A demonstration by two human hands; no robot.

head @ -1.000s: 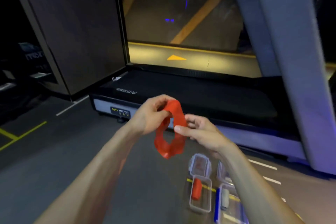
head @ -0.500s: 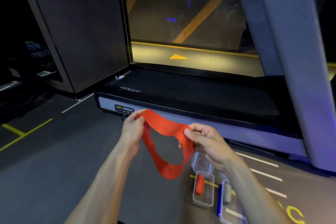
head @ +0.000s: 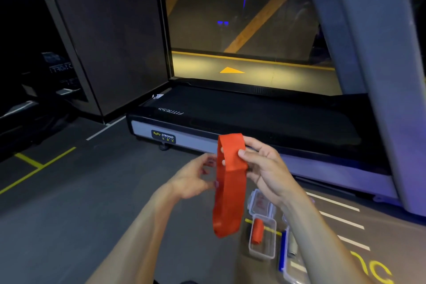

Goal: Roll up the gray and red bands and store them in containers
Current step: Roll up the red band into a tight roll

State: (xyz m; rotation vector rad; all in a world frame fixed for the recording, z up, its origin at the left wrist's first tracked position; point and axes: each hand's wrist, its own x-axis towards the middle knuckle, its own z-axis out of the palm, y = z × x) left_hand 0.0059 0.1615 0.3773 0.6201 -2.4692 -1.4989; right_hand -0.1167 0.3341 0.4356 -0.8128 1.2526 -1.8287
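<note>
while the left hand (head: pixel 196 177) hovers loose-fingered beside it, gripping nothing, the red band (head: pixel 229 182) hangs flat from the right hand (head: pixel 260 168), pinched at its top fold. risk: weak pinch lets it drop, or a skewed roll won't fit the open container (head: pixel 262 253) on the floor.

Dark gray floor (head: pixel 69 226) with yellow and white lines, treadmill (head: pixel 265 122) standing beyond the right hand (head: pixel 265 168), below that hand a clear container (head: pixel 262 253) – rolled red band (head: pixel 257 230) inside – its open lid (head: pixel 260 203) just behind, blue-edged container (head: pixel 284 258) beside it under the forearm.
</note>
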